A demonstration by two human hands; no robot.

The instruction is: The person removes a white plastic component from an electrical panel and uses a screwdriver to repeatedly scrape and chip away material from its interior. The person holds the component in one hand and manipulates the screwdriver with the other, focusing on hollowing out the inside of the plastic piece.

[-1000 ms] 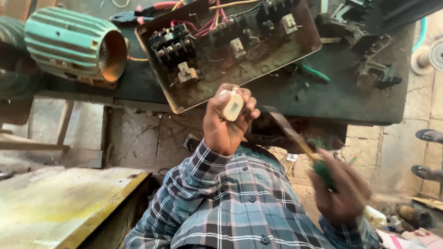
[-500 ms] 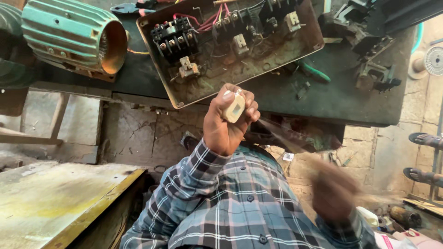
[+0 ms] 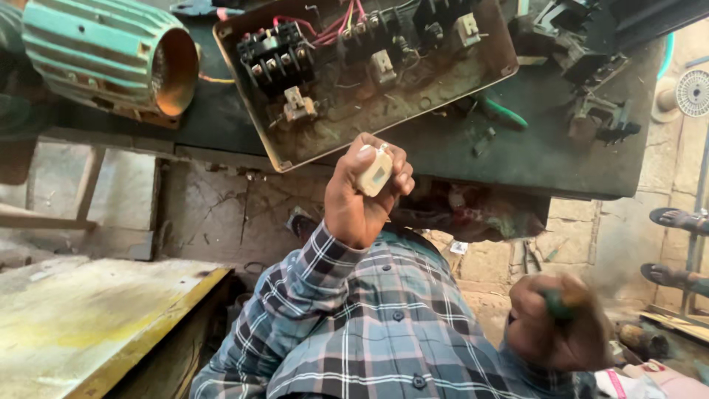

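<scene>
Bench: dark green worktop (image 3: 561,155) across the upper frame, from 10 to 2 o'clock, over a cracked stone floor.
Open panel: rusty metal tray (image 3: 443,81) at 12 o'clock, lying face up on the bench, with a black contactor (image 3: 277,55), small terminal blocks and red wires (image 3: 336,26) mounted inside.
Motor housing: ribbed teal shell (image 3: 96,55) at 10 o'clock, open end towards the tray.
Left hand (image 3: 354,199): raised at centre, just below the tray's near edge, with fingers and thumb curled closed around a small cream switch part (image 3: 374,171).
Cream part's place: in the left hand, off the bench and apart from the tray, its pale face turned to the camera.
Right hand (image 3: 554,332): low at 4 o'clock and blurred, fist wrapped tight on a green tool handle (image 3: 557,304). The tool's tip cannot be made out.
How far along: the tray is open and its larger pieces are in place. The cream part is loose in the hand and joined to nothing visible, and the tool is well apart from it.
Spare tool: another green-handled tool (image 3: 502,112) lies on the bench at 1 o'clock.
Surroundings: a yellowed board (image 3: 88,318) at 8 o'clock and sandals (image 3: 679,220) at 3 o'clock.
</scene>
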